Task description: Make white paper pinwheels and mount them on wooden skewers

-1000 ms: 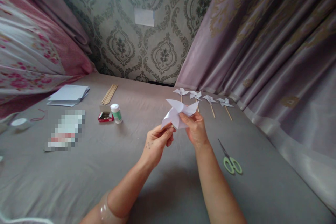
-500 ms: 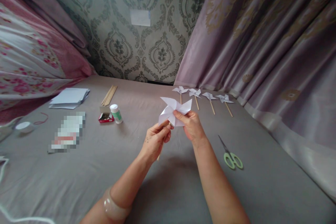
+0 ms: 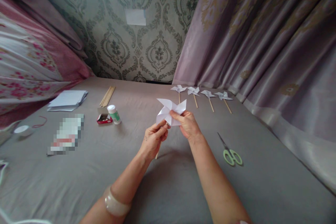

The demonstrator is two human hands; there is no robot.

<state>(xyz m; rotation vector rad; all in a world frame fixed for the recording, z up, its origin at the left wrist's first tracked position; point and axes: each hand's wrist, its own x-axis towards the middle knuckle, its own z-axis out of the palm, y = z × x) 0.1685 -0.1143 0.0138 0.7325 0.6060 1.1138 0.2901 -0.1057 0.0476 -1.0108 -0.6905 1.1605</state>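
Observation:
Between my hands is a white paper pinwheel (image 3: pixel 165 111), its blades facing up and forward. My left hand (image 3: pixel 154 137) is closed around the thin wooden stick (image 3: pixel 158 154) just under the paper, and the stick's lower end pokes out below the fingers. My right hand (image 3: pixel 189 123) pinches the pinwheel, thumb on its centre and fingers behind the paper. The spot where paper and stick meet is partly covered by my fingers. Several finished-looking pinwheels on sticks (image 3: pixel 207 94) lie in a row at the back right.
Green-handled scissors (image 3: pixel 232 157) lie at right. To the left are a white-capped bottle (image 3: pixel 114 114), a small red box (image 3: pixel 104 119) of small metal pieces, wooden sticks (image 3: pixel 107 96), stacked paper (image 3: pixel 67 100), a blurred packet (image 3: pixel 67 134) and a white round object (image 3: pixel 22 131).
The view has shifted slightly, so most things sit a little further left. Both hands keep the same hold on the pinwheel and its stick.

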